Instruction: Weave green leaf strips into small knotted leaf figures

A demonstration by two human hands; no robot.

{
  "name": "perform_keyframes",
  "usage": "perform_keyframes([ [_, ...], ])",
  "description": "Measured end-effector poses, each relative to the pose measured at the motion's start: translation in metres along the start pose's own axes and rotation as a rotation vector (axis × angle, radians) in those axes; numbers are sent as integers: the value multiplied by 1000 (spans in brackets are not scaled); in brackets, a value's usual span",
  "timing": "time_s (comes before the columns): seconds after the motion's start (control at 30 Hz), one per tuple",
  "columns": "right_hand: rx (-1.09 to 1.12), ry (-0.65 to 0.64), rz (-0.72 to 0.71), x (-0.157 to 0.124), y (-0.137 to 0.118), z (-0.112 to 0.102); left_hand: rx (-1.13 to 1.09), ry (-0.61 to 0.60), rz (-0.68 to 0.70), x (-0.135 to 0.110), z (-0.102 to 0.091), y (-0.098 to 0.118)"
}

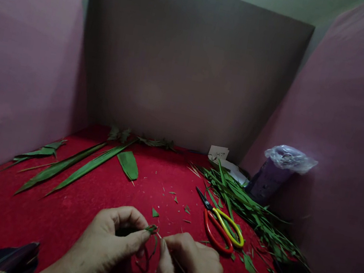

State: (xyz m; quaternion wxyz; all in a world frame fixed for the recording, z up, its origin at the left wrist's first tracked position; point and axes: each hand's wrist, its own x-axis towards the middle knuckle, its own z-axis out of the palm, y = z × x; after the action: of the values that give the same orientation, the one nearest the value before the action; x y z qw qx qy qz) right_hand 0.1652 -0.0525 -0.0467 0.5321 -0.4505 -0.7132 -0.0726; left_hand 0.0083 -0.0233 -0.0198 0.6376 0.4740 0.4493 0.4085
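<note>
Between the thumb and forefinger of my left hand is a small folded piece of green leaf. My right hand pinches a thin pale stick, whose tip meets the right side of the leaf piece. A narrow strip curls down below it, between the two hands. Just beyond my right hand lie scissors with one red and one yellow handle, blades pointing away to the left. Small green leaf scraps are scattered on the red cloth in front of my fingers.
Long green leaves lie at the left on the red cloth. A heap of cut leaves runs along the right. Behind it stand a purple container with clear plastic over its top and a white card. Walls enclose three sides.
</note>
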Motion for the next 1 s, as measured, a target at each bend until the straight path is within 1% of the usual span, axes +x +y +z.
perform_keyframes([
  [0.1,-45,9,44,1,3,1,-38,16,23,0,-1,1],
  [0.23,-119,-111,158,0,12,5,-72,9,26,-1,-2,2],
  [0.3,-126,-179,173,0,16,5,-90,-2,28,-1,-3,2],
  [0.37,-114,-215,130,3,17,4,-107,-10,36,0,-4,3],
  [0.43,-63,-206,87,7,16,1,-137,-34,27,2,-4,3],
  [0.5,34,-195,65,10,14,-1,-176,-77,-12,3,-5,3],
  [0.6,188,-232,11,10,11,-2,-237,-149,-68,5,-6,1],
  [0.7,258,-260,-2,8,9,-1,-311,-178,-85,5,-6,0],
  [0.87,314,-198,99,7,3,2,-425,-254,-134,1,-5,3],
  [1.0,333,-167,248,6,-1,3,-412,-270,-140,2,-6,3],
])
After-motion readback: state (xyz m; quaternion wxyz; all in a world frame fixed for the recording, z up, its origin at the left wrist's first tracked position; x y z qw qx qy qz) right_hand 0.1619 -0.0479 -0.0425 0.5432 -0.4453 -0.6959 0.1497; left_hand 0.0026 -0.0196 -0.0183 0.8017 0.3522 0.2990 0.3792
